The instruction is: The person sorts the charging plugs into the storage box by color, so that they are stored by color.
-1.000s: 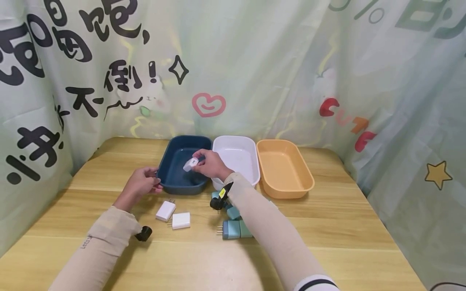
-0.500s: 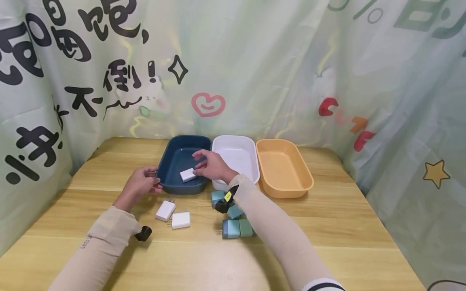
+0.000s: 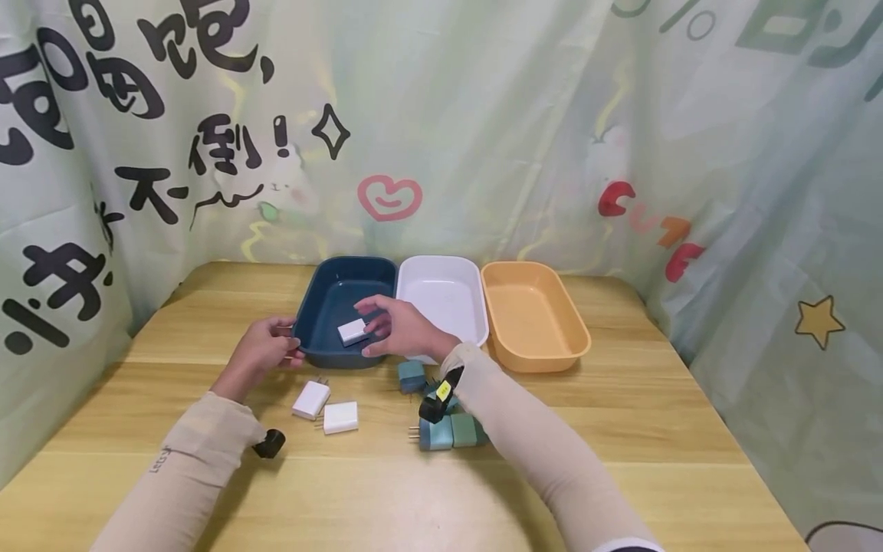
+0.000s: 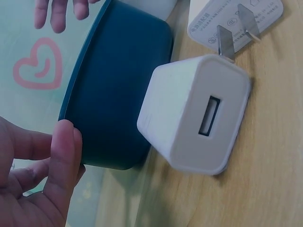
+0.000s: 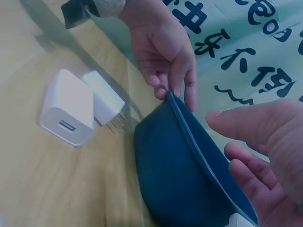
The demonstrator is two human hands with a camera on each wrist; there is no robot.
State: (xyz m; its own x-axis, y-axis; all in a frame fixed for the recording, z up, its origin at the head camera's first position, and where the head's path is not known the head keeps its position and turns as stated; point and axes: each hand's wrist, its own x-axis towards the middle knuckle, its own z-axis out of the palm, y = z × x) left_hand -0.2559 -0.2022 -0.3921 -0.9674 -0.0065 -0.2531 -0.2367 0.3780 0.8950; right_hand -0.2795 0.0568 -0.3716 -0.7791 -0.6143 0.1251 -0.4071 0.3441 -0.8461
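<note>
My left hand (image 3: 264, 345) pinches the left rim of the dark blue tray (image 3: 348, 359); in the left wrist view the thumb (image 4: 65, 135) presses against its rim. Inside that tray lies a white charger plug (image 3: 352, 332). Just right of it, over the tray, my right hand (image 3: 407, 330) hovers with fingers loosely spread and nothing held between them. Two more white charger plugs, one (image 3: 311, 399) tilted beside another (image 3: 341, 418), lie on the table in front of the tray. Their metal prongs and one USB slot show in the wrist views.
A white tray (image 3: 441, 295) and an orange tray (image 3: 534, 318) stand right of the blue one, side by side. Several blue-green charger plugs (image 3: 436, 434) lie under the right forearm, partly hidden. A printed curtain (image 3: 483, 153) hangs behind the wooden table (image 3: 372, 498).
The right hand has lowered the white charger plug into the blue tray and let go, its fingers spreading and drawing slightly back. The left hand has stayed at the tray's rim.
</note>
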